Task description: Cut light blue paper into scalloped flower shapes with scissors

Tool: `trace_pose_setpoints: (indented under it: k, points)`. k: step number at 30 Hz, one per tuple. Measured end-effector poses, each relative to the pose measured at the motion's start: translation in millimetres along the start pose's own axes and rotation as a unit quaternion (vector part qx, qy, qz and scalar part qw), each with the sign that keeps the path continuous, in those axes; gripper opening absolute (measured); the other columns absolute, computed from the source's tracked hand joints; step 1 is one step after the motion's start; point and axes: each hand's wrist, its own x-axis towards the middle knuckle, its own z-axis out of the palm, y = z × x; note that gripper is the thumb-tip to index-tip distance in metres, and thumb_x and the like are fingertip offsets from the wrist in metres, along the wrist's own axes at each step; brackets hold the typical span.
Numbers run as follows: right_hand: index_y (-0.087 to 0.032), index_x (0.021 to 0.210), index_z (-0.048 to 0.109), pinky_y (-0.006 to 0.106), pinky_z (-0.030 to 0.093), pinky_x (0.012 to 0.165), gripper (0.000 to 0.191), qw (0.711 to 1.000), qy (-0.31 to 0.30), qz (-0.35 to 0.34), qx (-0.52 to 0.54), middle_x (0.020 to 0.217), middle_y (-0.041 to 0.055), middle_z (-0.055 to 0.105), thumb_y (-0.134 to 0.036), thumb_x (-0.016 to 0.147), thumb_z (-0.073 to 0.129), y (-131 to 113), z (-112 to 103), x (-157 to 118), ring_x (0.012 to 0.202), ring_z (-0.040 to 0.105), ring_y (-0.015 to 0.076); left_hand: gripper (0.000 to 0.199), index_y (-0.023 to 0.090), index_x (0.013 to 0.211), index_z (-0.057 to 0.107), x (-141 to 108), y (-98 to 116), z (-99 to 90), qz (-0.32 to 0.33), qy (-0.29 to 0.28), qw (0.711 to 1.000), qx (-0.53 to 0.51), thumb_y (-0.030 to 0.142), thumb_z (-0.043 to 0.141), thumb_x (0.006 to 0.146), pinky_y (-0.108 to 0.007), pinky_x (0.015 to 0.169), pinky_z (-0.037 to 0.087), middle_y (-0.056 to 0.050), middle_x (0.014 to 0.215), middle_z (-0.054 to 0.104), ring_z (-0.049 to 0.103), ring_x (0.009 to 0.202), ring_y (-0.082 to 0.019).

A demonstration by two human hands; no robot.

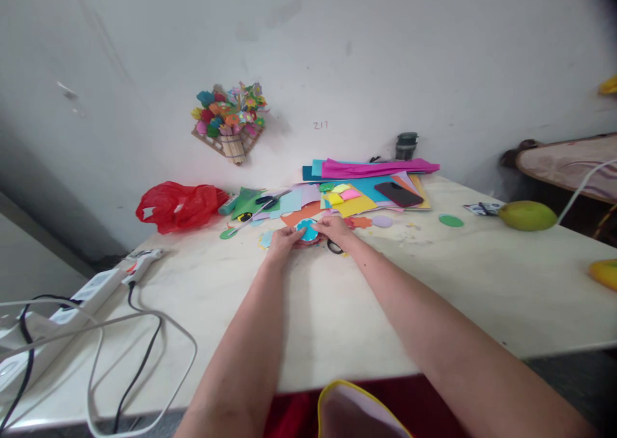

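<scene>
A bright blue flower-shaped paper cutout (307,231) is between my hands near the middle of the table. Fingers of my left hand (285,238) pinch its left edge, while my right hand (336,229) pinches the right edge. Pinkish paper shows beneath the cutout, mostly covered. Close by on the right are a black ring-shaped thing (334,246), an orange paper cutout (360,222) and a lilac paper oval (382,221). Scissors with dark handles (267,200) lie behind my left hand, by green paper (247,201).
Coloured sheets (371,185) with a dark phone (399,194) lie along the wall. A red plastic bag (178,206) sits at the back left. A power strip (91,290) and cables run along the left. At right are a green oval (451,220) and a greenish-yellow fruit (527,215).
</scene>
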Motion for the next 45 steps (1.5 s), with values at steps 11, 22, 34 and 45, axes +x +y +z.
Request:
trace_pose_setpoints:
  k: [11,22,34,45]
  points:
    - [-0.019,0.048,0.044,0.024,0.044,0.048,0.037,0.999,0.002,0.052,0.007,0.044,-0.0051,0.049,-0.035,0.057,0.076,-6,5,-4,0.046,0.052,0.0120,0.040,0.015,0.061,0.058,-2,3,2.6,-0.018,-0.009,1.000,0.009,0.046,0.082,0.052,-0.033,0.062,0.052,-0.006,0.060,0.068,0.066,0.061,-0.021]
    - [-0.019,0.049,0.043,0.024,0.045,0.048,0.038,0.998,-0.006,0.057,0.033,0.046,-0.0039,0.051,-0.036,0.060,0.075,-4,5,-4,0.048,0.056,0.0130,0.041,0.016,0.061,0.057,-2,2,2.4,-0.014,-0.011,1.000,0.020,0.048,0.081,0.052,-0.032,0.060,0.051,-0.006,0.059,0.067,0.066,0.060,-0.021]
    - [-0.019,0.048,0.043,0.023,0.041,0.045,0.041,0.998,-0.001,0.060,0.000,0.044,-0.0044,0.048,-0.043,0.059,0.074,-12,4,-8,0.044,0.049,0.0103,0.041,0.015,0.061,0.057,-1,0,0.2,-0.013,-0.018,1.000,0.015,0.047,0.081,0.052,-0.031,0.062,0.052,-0.006,0.062,0.068,0.065,0.060,-0.020]
    - [-0.019,0.049,0.043,0.024,0.040,0.048,0.038,0.998,-0.016,0.053,-0.008,0.045,-0.0047,0.045,-0.041,0.063,0.070,-7,3,-6,0.048,0.049,0.0116,0.042,0.014,0.061,0.056,2,-3,-1.2,-0.012,-0.004,1.000,0.016,0.046,0.081,0.051,-0.031,0.060,0.052,-0.007,0.062,0.068,0.066,0.060,-0.021]
